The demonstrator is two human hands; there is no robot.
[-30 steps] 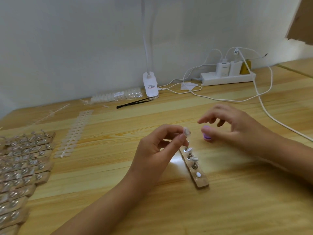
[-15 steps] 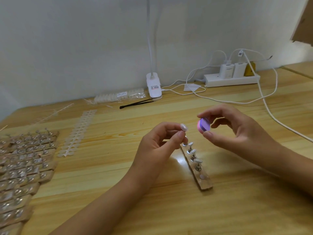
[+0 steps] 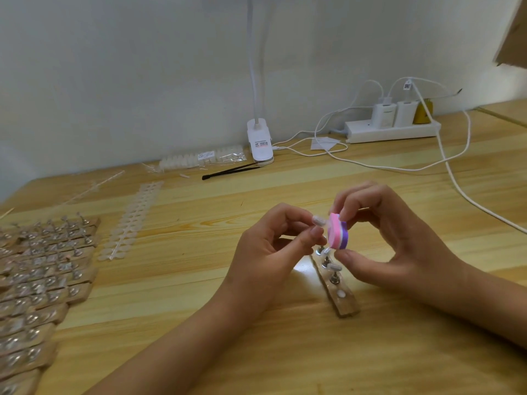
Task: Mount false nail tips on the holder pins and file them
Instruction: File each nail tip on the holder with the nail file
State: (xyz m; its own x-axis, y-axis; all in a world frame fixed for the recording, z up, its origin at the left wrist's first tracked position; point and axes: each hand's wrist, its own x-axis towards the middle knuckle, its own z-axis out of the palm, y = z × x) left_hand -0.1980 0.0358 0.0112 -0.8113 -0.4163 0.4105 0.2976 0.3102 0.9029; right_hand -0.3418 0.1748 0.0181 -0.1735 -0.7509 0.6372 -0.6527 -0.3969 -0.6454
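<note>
My left hand pinches a holder pin whose clear false nail tip sticks up between thumb and forefinger. My right hand pinches a small pink, white and purple file block between thumb and fingers, its pink face against the tip. Below both hands a wooden holder strip lies on the table. It carries metal pins, some with clear tips, such as a mounted tip, and a white pad near its front end.
Many more wooden holder strips with pins are stacked at the left. A sheet of nail tips lies beside them. At the back are a bag of tips, black tweezers, a lamp clip, a power strip and cables.
My right hand picked the file block up off the table and brought it left against the nail tip held in my left hand. The left hand stayed about where it was.
</note>
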